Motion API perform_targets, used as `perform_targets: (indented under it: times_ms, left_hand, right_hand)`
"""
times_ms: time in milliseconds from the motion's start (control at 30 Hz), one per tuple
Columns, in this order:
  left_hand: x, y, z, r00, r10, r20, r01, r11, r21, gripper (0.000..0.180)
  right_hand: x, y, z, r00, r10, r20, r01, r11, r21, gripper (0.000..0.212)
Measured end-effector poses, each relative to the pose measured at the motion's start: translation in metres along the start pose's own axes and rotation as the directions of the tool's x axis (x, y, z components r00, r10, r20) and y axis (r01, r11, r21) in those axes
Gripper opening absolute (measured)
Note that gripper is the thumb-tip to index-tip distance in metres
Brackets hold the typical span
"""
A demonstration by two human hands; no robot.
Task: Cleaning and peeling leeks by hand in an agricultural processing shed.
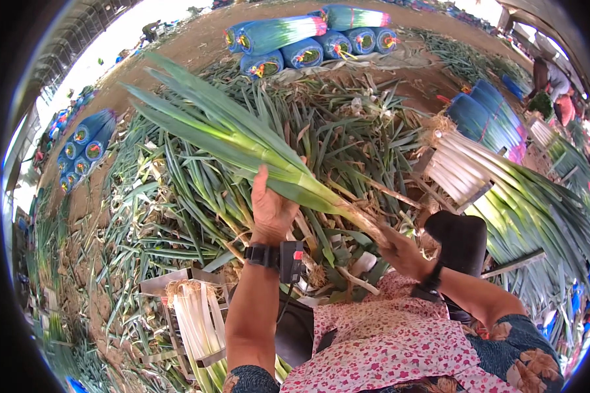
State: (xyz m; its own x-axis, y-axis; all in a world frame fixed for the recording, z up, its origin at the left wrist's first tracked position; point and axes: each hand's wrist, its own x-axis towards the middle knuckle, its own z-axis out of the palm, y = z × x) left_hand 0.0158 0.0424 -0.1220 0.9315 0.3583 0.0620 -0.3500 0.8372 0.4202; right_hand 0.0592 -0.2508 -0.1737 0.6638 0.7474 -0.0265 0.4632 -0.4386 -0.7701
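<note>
A large leek (308, 180) lies slantwise before me, its broad green leaves fanning to the upper left and its brownish stem running down to the right. My left hand (273, 206) supports it from beneath at the leaf base, thumb showing and the other fingers mostly hidden behind it. The stem's lower end is in my right hand (405, 254), which is closed around it; the root end is hidden there. Below both hands spreads a heap of loose leeks and leaves (203, 190).
Cleaned leeks with white stems fill a metal rack (485, 265) at right; another bundle (200, 321) stands in a rack at lower left. Blue-wrapped bundles (282, 36) are stacked at the far side, more (78, 147) at left. A person (557, 82) is at the far right.
</note>
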Motion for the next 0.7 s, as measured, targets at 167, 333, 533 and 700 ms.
perform_targets:
  times_ms: [167, 333, 533, 700]
  left_hand:
    - [-0.017, -0.018, -0.032, 0.993, 0.055, -0.104, -0.057, 0.998, -0.018, 0.048]
    - [-0.015, -0.030, -0.033, 0.960, 0.167, -0.226, -0.159, 0.986, 0.056, 0.041]
    - [-0.008, -0.022, -0.070, 0.995, -0.091, -0.049, 0.092, 0.995, 0.025, 0.042]
    - [-0.006, -0.035, -0.067, 0.992, 0.035, -0.123, -0.007, 0.976, 0.220, 0.031]
  right_hand:
    - [0.080, -0.035, 0.057, 0.966, -0.182, -0.183, 0.178, 0.983, -0.040, 0.060]
    - [0.119, -0.029, 0.086, 0.915, -0.287, -0.283, 0.307, 0.951, 0.028, 0.042]
    - [0.121, -0.046, 0.103, 0.990, 0.123, 0.069, -0.112, 0.381, 0.918, 0.031]
    - [0.110, -0.024, 0.109, 0.936, 0.353, -0.003, -0.119, 0.324, 0.939, 0.023]
